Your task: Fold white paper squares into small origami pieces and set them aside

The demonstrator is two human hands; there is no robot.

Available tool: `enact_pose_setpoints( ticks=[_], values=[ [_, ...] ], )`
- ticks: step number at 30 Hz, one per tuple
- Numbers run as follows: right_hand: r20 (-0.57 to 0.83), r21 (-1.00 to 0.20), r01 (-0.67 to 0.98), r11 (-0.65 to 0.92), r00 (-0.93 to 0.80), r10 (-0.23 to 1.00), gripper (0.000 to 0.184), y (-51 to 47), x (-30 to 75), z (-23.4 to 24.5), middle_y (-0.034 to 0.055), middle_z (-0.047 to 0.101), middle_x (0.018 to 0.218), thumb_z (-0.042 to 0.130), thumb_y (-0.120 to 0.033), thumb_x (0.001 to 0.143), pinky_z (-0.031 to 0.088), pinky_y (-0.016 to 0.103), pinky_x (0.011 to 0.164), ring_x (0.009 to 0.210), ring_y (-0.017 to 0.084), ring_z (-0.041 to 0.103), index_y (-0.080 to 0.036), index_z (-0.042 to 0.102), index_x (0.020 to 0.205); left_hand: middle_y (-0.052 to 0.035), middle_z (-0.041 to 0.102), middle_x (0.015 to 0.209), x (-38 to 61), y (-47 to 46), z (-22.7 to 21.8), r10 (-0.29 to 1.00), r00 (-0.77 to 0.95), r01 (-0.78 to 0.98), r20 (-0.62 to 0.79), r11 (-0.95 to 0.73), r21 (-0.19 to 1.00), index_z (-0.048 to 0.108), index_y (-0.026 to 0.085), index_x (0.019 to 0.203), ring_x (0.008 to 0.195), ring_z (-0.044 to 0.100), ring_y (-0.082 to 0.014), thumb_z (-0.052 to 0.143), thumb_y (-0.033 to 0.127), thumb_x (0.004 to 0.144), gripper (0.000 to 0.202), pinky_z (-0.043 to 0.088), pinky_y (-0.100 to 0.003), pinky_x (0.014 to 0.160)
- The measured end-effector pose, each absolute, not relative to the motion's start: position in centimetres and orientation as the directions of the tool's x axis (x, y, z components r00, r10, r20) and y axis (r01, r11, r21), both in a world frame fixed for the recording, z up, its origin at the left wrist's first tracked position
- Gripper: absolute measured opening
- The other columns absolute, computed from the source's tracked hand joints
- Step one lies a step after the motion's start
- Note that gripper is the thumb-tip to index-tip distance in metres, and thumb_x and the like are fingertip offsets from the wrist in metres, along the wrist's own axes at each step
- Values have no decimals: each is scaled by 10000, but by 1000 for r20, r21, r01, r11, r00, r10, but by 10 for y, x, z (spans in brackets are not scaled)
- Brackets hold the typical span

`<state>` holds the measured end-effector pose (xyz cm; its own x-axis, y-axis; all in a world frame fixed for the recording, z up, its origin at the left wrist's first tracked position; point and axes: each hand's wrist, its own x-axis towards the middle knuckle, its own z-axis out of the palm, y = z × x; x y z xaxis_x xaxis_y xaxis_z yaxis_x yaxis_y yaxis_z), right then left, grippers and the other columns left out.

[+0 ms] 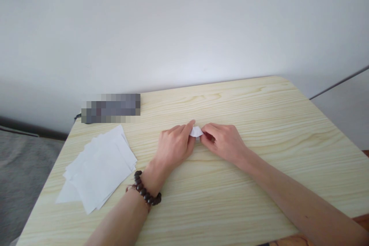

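Observation:
A small folded piece of white paper [196,132] is held between my two hands, just above or on the tabletop near its middle. My left hand [177,142] grips its left side between thumb and fingers, with a dark beaded bracelet [145,192] on the wrist. At the paper's right edge, my right hand [223,140] pinches with thumb and fingertips, the other fingers curled. The fingers cover much of the paper, so its full folded shape is hidden.
Several loose white paper sheets [100,169] lie in a fanned pile on the left of the wooden table [259,200]. Behind them, a pixelated dark object [112,108] sits near the back left edge. A white wall [201,27] stands right behind the table.

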<state>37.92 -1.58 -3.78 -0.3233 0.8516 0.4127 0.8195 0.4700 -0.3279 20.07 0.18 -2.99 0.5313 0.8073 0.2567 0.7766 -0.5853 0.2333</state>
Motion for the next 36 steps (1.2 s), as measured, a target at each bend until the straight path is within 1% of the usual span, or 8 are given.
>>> enact_pose_setpoints(
  ticks=[3, 6, 11, 15, 20, 24, 29, 36],
  values=[
    [426, -329, 821, 466, -312, 849, 186, -16, 378, -37, -11, 631, 590, 497, -202, 838, 261, 243, 508, 496, 103, 523, -181, 581, 674, -98, 738, 905, 200, 2, -31, 782, 560, 754, 276, -618, 223, 519, 112, 1272, 782, 688, -213, 412, 205, 907, 392, 480, -285, 613],
    [449, -340, 815, 470, -298, 842, 190, -17, 378, -37, -13, 626, 579, 495, -199, 835, 264, 239, 509, 484, 99, 513, -181, 579, 666, -82, 734, 888, 201, 1, -30, 797, 535, 765, 280, -598, 239, 565, 143, 1201, 763, 679, -202, 435, 216, 903, 333, 473, -272, 605],
    [488, -328, 817, 474, -283, 826, 187, -16, 378, -38, -14, 624, 569, 498, -183, 823, 272, 238, 508, 470, 94, 497, -178, 580, 655, -49, 708, 759, 204, 0, -27, 855, 467, 818, 225, -514, 256, 613, 171, 1031, 684, 661, -203, 462, 249, 891, 221, 418, -266, 550],
    [491, -315, 822, 474, -287, 823, 186, -16, 378, -38, -20, 612, 558, 514, -184, 819, 274, 237, 508, 466, 92, 488, -181, 578, 645, -44, 697, 727, 205, 0, -27, 873, 447, 840, 194, -484, 246, 611, 176, 1023, 661, 656, -202, 467, 259, 880, 220, 399, -264, 549],
    [513, -261, 812, 522, -341, 788, 218, -16, 378, -38, -29, 604, 551, 502, -183, 844, 290, 243, 523, 461, 88, 477, -188, 572, 638, -51, 703, 719, 205, -2, -28, 892, 401, 860, 207, -445, 251, 606, 184, 1032, 640, 656, -191, 460, 293, 891, 231, 380, -248, 537],
    [530, -242, 795, 556, -372, 762, 224, -16, 379, -38, -30, 616, 570, 492, -178, 852, 306, 242, 529, 474, 88, 495, -188, 574, 645, -44, 696, 709, 203, 0, -29, 880, 426, 840, 208, -470, 269, 601, 183, 1025, 626, 657, -194, 464, 292, 896, 217, 390, -252, 533],
    [534, -256, 809, 530, -338, 775, 192, -16, 378, -38, -32, 618, 563, 511, -177, 822, 299, 244, 521, 468, 90, 502, -183, 587, 646, -60, 715, 793, 202, 1, -29, 830, 514, 787, 218, -557, 266, 590, 170, 1077, 707, 680, -204, 446, 229, 907, 230, 446, -265, 578],
    [557, -239, 849, 471, -277, 783, 188, -17, 375, -38, -30, 609, 522, 520, -173, 796, 282, 252, 514, 444, 96, 491, -188, 581, 618, -89, 726, 806, 204, -2, -32, 848, 472, 824, 240, -522, 222, 536, 116, 1246, 712, 677, -219, 447, 169, 868, 392, 473, -276, 568]
  ],
)
